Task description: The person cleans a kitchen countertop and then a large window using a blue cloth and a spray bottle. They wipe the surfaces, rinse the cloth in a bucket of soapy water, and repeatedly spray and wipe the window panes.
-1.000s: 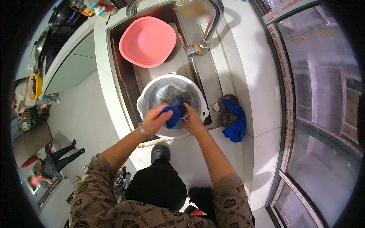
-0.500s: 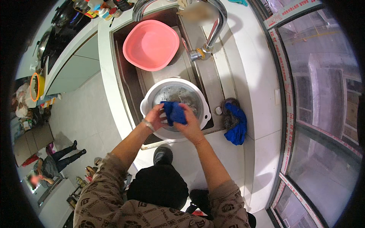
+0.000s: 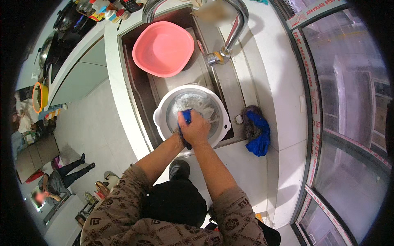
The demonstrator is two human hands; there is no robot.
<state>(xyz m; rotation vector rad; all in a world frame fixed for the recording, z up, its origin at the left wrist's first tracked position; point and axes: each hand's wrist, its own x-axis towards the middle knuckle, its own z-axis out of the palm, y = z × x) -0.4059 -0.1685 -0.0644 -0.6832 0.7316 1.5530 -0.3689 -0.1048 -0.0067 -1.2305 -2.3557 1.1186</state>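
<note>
My right hand (image 3: pixel 195 128) is closed around a wet-looking blue cloth (image 3: pixel 187 116), pressed together with my left hand (image 3: pixel 181 120). The left hand is mostly hidden behind the right, its fingers also gripping the cloth. A bit of the cloth pokes out above the hands, and a dark end hangs below them. Both hands are over a white basin (image 3: pixel 157 116) that holds cloudy, sudsy water. The basin sits at the near end of the sink (image 3: pixel 144 96).
A pink basin (image 3: pixel 163 49) stands at the sink's far end, beside the curved faucet (image 3: pixel 237 30). Another blue cloth (image 3: pixel 258 137) lies on the right ledge with a grey scrubber (image 3: pixel 251 130). Windows line the right. A person (image 3: pixel 57 180) is far left.
The blue cloth, spread between both hands before, is now bunched up. My right hand has moved left onto my left hand, and the two are clasped together.
</note>
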